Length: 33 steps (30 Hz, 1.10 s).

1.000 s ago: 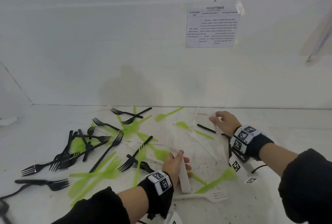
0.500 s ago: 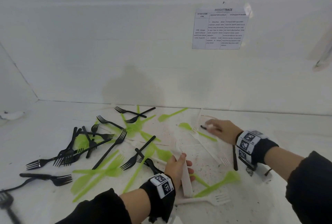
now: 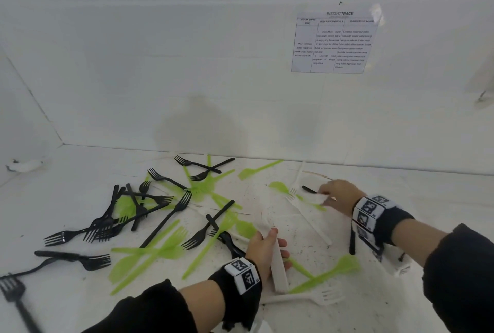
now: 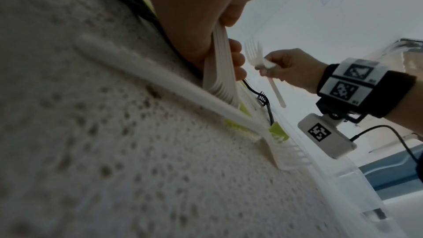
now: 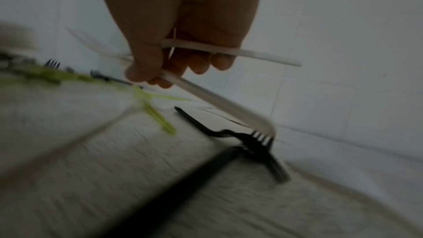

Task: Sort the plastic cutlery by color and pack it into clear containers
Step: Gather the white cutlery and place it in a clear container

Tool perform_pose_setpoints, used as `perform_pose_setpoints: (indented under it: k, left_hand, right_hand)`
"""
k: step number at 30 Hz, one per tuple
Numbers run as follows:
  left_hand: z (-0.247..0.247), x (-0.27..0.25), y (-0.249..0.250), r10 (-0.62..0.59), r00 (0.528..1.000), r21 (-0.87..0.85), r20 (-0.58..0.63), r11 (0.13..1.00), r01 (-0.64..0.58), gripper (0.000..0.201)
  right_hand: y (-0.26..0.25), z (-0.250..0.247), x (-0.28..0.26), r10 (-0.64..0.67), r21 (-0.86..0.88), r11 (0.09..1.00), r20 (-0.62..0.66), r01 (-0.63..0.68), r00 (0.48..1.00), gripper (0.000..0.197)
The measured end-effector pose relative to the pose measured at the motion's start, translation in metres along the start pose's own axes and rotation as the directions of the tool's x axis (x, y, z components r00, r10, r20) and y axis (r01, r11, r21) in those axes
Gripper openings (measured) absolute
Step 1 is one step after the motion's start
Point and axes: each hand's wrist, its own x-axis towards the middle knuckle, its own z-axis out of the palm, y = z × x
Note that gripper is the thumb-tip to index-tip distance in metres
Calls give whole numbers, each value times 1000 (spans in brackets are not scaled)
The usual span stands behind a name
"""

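My left hand (image 3: 272, 242) rests low on the white table and grips a stack of white cutlery (image 3: 277, 268), also seen edge-on as a stack (image 4: 220, 71) in the left wrist view. My right hand (image 3: 324, 197) is at the far right of the pile, just above the table. It pinches two white forks: one white fork (image 5: 228, 52) crosses under the fingers, the other white fork (image 5: 206, 100) slants down to the table. The left wrist view shows the right hand (image 4: 270, 68) with a white fork's tines (image 4: 254, 52) pointing up.
Black forks (image 3: 107, 225) lie heaped at the left, green cutlery (image 3: 149, 252) is scattered across the middle. A loose white fork (image 3: 307, 298) lies in front of my left hand. A black fork (image 5: 240, 138) lies under my right hand. A printed sheet (image 3: 334, 41) hangs on the wall.
My right hand has dropped from a raised position to just above the table at the far right, still holding white forks. My left hand has kept its place and its stack.
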Motion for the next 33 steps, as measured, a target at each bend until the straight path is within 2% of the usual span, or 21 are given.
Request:
perform_pose_setpoints:
  k: [1, 3, 5, 7, 9, 10, 12, 14, 16, 17, 18, 19, 20, 22, 23, 26, 28, 30, 33]
  left_hand:
    - [0, 0, 0, 0, 1000, -5, 0, 1000, 0, 18]
    - [-1, 0, -1, 2, 1000, -6, -1, 1000, -2, 18]
    - [-1, 0, -2, 3, 1000, -4, 0, 1000, -3, 17]
    - [-2, -2, -2, -4, 1000, -14, 5, 1000, 4, 16]
    - [-4, -3, -1, -14, 1000, -29, 10, 999, 14, 15]
    - [-4, -3, 0, -18, 1000, -37, 10, 999, 18, 15]
    - [-7, -2, 1, -23, 1000, -48, 7, 999, 23, 15]
    - [-9, 0, 2, -20, 1000, -59, 8, 998, 21, 16]
    - [-11, 1, 3, -11, 1000, -64, 0, 998, 11, 16]
    - [-12, 1, 4, -3, 1000, -71, -9, 997, 2, 17]
    - [-12, 2, 6, 5, 1000, -87, -19, 996, -7, 16]
    - [-13, 3, 7, 13, 999, -104, -29, 994, -16, 16]
    - [-13, 3, 9, 22, 999, -117, -37, 993, -26, 15]
    - [-13, 3, 15, 39, 999, -130, -37, 991, -44, 13]
    - [-13, 3, 17, 43, 999, -133, -33, 990, -47, 13]
    - [-14, 7, 19, 29, 999, -138, -22, 990, -32, 29]
    - [-14, 5, 17, 4, 1000, -137, 1, 991, -4, 41]
    - [-14, 2, 15, 25, 1000, -133, 10, 991, -24, 42]
    - [-17, -3, 14, 108, 994, -131, -11, 985, -109, 32]
  right_hand:
    - [-6, 0, 2, 55, 61, 997, -39, -52, 998, 15]
    - [-21, 6, 9, 169, 183, 970, -43, -159, 985, 22]
    - [-37, 14, 14, 234, 225, 947, 14, -231, 972, 33]
    - [-49, 22, 17, 249, 180, 948, 100, -263, 963, 44]
    - [-54, 28, 22, 255, 86, 958, 190, -274, 948, 48]
    - [-55, 29, 25, 258, 63, 959, 209, -276, 943, 43]
    - [-58, 28, 27, 256, 4, 965, 221, -263, 941, 30]
    - [-61, 23, 24, 245, -39, 969, 217, -242, 945, 33]
    - [-67, 17, 14, 194, 39, 978, 186, -204, 963, 29]
    - [-70, 14, 7, 161, 144, 972, 164, -185, 973, 26]
    - [-74, 13, 1, 128, 299, 939, 161, -172, 979, 24]
    - [-78, 12, -6, 100, 492, 852, 187, -181, 977, 25]
    - [-85, 12, -13, 70, 665, 719, 224, -204, 972, 27]
    - [-97, 13, -26, 14, 848, 472, 268, -243, 963, 27]
    - [-103, 15, -32, -17, 874, 421, 275, -243, 961, 26]
    - [-114, 22, -44, -84, 897, 388, 262, -211, 961, 22]
    - [-116, 27, -45, -48, 908, 364, 243, -209, 969, 18]
    - [-117, 30, -46, -19, 912, 353, 228, -207, 973, 16]
    - [-115, 32, -45, -2, 874, 449, 208, -185, 978, 10]
